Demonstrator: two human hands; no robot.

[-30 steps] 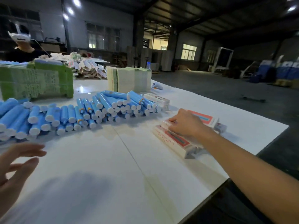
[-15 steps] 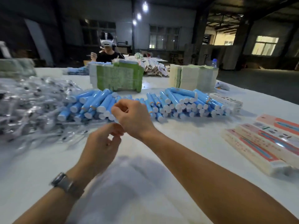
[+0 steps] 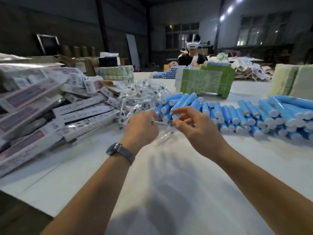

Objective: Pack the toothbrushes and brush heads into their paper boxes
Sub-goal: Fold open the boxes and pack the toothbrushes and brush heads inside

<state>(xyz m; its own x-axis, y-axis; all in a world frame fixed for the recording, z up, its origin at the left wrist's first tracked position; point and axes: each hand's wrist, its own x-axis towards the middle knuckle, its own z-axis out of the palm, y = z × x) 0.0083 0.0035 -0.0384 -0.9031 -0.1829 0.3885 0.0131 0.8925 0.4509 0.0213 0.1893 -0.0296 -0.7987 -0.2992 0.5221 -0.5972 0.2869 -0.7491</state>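
A heap of clear plastic packets of brush heads [image 3: 135, 99] lies at the table's middle, left of a long pile of blue toothbrush tubes [image 3: 245, 114]. My left hand [image 3: 141, 128], with a watch on the wrist, pinches a clear brush head packet [image 3: 165, 133] that hangs just above the table. My right hand [image 3: 194, 126] hovers beside it with fingers spread, fingertips near the packet's top. Printed paper boxes [image 3: 42, 114] lie stacked at the left.
Green bundles of flat cartons [image 3: 205, 80] stand behind the tubes, pale bundles [image 3: 293, 82] at the right. A person wearing a headset [image 3: 193, 55] sits at the far side. White table [image 3: 169, 184] surface stretches between my forearms; its near left edge drops off.
My view has swung left, bringing the paper box pile into sight. Both hands moved from the tubes to the brush head heap, and my left hand has picked up a clear packet.
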